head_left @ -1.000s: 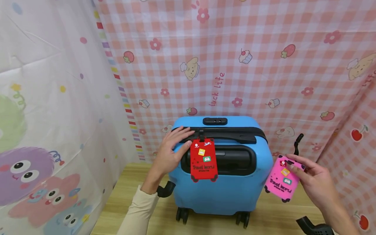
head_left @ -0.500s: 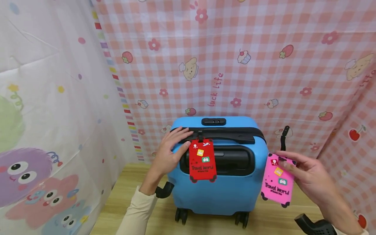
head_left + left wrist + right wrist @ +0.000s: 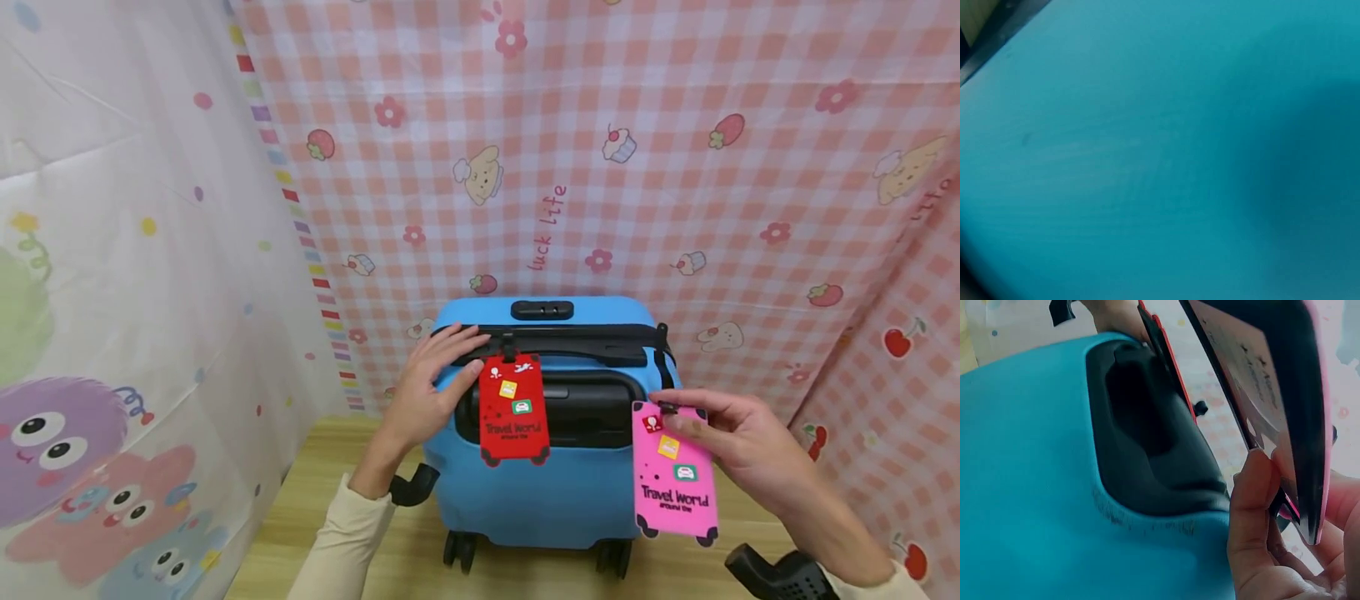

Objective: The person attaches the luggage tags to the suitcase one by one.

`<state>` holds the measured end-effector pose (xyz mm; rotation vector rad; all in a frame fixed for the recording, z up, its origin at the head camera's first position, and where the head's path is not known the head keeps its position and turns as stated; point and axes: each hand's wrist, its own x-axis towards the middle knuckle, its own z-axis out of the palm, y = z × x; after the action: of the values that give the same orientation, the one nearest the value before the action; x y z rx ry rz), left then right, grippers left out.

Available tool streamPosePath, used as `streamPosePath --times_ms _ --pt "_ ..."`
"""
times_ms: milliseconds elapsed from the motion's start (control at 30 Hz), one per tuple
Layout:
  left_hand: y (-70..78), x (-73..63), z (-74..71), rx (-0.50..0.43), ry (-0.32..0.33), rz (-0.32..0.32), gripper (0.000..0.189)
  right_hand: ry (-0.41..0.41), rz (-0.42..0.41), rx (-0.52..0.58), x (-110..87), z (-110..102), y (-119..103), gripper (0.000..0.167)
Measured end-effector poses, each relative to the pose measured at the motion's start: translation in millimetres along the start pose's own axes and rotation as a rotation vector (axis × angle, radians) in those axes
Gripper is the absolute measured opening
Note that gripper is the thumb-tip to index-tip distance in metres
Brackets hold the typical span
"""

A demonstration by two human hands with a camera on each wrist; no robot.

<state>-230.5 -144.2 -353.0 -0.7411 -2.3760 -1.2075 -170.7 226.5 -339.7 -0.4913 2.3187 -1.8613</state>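
A blue suitcase [image 3: 532,500] stands upright on its wheels, with a black carry handle [image 3: 585,346] along its upper edge. From that handle hangs a red luggage tag [image 3: 514,412] on a short black strap. My left hand [image 3: 431,387] rests on the suitcase's upper left corner, fingers stretched over the handle's left end beside the red tag. Between thumb and fingers, my right hand [image 3: 738,437] pinches a pink luggage tag [image 3: 673,479] by its top, in front of the suitcase's right side. Its black strap [image 3: 663,354] sticks up loose. The right wrist view shows the tag's back with a paper insert [image 3: 1241,369].
A pink checked cloth [image 3: 585,167] hangs behind the suitcase. On the left hangs a white cartoon cloth [image 3: 187,292], and more checked cloth closes the right side. The floor [image 3: 330,483] looks like wood. Blue suitcase shell [image 3: 1147,156] fills the left wrist view.
My right hand has carried the pink tag leftward to the suitcase's right side and turned it more upright. The left hand has stayed on the suitcase.
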Motion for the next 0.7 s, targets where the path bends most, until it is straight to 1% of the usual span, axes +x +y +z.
streamPosePath --times_ms 100,233,367,467,567,700 --pt "2.5 0.5 -1.5 0.003 -0.017 -0.012 0.039 -0.03 0.019 -0.015 0.1 4.1 -5.4 0.031" --pt "11.3 3.9 -5.1 0.017 -0.03 -0.039 0.038 -0.1 0.008 0.031 2.8 8.7 -5.8 0.029" --pt "25.2 12.2 -9.7 0.049 -0.028 -0.046 0.038 -0.181 0.008 0.102 6.9 13.5 -4.6 0.028" --pt "36.4 19.9 -10.9 0.082 -0.037 -0.008 0.039 -0.225 0.017 0.146 8.9 17.2 -5.8 0.028" --pt "47.7 26.8 -8.4 0.1 -0.057 0.063 0.04 -0.252 0.028 0.159 10.0 21.3 -6.5 0.026" --pt "61.4 34.2 -1.2 0.135 -0.094 0.16 0.04 -0.251 0.08 0.142 11.2 27.7 -8.1 0.024"
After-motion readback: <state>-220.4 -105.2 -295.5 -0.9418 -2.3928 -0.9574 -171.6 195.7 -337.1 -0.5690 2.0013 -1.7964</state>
